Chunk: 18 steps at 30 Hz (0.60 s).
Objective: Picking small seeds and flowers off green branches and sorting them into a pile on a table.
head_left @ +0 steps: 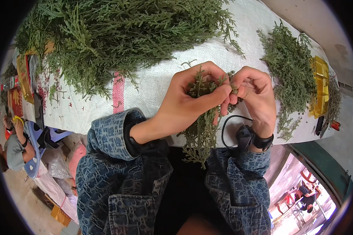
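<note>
A small bundle of green conifer sprigs [202, 137] hangs from my left hand [186, 96], whose fingers and thumb are closed round it. Its tips droop over the table's near edge toward my lap. Close against it, my right hand [259, 96] pinches a sprig with small round greenish pods [234, 101]. The fingertips of both hands nearly meet there, so the exact grip is partly hidden. A black band [262, 143] circles my right wrist, and a thin black cord [222, 131] loops beside it.
A large heap of conifer branches [117, 35] covers the far left of the white woven sheet [153, 82]. A smaller pile [288, 62] lies at right, beside a yellow plastic tray [321, 86]. Another person [17, 145] is at far left, near a blue plastic chair [34, 156].
</note>
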Each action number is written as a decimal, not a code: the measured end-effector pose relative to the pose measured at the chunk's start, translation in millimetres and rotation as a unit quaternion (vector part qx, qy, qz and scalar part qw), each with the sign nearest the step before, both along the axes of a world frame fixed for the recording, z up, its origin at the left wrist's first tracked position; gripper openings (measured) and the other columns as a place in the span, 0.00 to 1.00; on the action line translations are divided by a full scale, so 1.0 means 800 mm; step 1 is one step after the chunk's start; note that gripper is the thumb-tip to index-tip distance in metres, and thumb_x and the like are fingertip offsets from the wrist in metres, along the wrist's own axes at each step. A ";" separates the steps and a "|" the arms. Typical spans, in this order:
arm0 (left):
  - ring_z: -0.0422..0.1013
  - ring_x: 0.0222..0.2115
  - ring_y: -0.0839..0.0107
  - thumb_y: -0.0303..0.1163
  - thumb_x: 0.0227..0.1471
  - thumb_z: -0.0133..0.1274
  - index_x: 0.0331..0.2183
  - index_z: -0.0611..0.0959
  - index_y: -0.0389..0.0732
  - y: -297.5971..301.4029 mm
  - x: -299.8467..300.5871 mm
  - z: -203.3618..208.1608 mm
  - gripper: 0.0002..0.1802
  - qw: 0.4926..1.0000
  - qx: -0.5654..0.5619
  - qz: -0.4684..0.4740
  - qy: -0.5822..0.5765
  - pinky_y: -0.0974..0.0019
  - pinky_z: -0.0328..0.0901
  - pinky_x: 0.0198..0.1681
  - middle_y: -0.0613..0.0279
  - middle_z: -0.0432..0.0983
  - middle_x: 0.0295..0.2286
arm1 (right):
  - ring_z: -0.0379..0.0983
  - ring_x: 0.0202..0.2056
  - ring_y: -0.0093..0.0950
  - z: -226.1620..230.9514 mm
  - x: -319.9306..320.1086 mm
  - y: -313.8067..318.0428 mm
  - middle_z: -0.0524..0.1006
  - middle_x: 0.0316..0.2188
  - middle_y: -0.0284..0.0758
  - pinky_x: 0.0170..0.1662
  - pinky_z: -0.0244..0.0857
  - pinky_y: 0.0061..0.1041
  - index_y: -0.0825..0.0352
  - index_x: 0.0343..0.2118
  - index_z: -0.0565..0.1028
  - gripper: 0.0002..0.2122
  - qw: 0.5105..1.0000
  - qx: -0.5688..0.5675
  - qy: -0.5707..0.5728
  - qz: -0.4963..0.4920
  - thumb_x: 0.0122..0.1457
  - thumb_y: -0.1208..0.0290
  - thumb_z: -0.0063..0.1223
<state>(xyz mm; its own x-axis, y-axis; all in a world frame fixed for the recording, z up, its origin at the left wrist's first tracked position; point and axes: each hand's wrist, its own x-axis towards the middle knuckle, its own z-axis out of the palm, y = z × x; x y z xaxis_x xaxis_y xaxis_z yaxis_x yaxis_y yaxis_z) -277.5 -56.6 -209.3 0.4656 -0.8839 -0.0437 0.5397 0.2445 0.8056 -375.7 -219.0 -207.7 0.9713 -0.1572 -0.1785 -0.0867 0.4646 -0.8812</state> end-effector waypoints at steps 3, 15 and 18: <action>0.74 0.24 0.72 0.24 0.57 0.47 0.36 0.72 0.33 0.001 0.000 -0.001 0.04 1.000 0.005 0.004 -0.018 0.74 0.66 0.17 0.56 0.73 0.26 | 0.74 0.26 0.19 0.000 0.000 0.001 0.77 0.26 0.35 0.31 0.68 0.16 0.74 0.32 0.75 0.06 1.000 0.003 0.004 -0.005 0.52 0.80 0.58; 0.72 0.25 0.80 0.24 0.56 0.49 0.34 0.74 0.33 0.003 0.001 0.001 0.05 1.000 0.024 -0.009 -0.012 0.77 0.66 0.19 0.59 0.76 0.27 | 0.73 0.25 0.19 -0.006 -0.001 0.001 0.77 0.25 0.36 0.30 0.67 0.16 0.73 0.31 0.75 0.05 1.000 0.015 0.001 -0.002 0.52 0.80 0.58; 0.72 0.25 0.81 0.24 0.56 0.49 0.34 0.74 0.33 0.004 0.001 0.002 0.05 0.999 0.031 -0.013 -0.022 0.78 0.66 0.20 0.60 0.76 0.27 | 0.72 0.25 0.19 -0.006 -0.001 0.000 0.77 0.25 0.36 0.30 0.67 0.16 0.73 0.30 0.75 0.05 1.000 0.013 0.006 0.004 0.52 0.80 0.58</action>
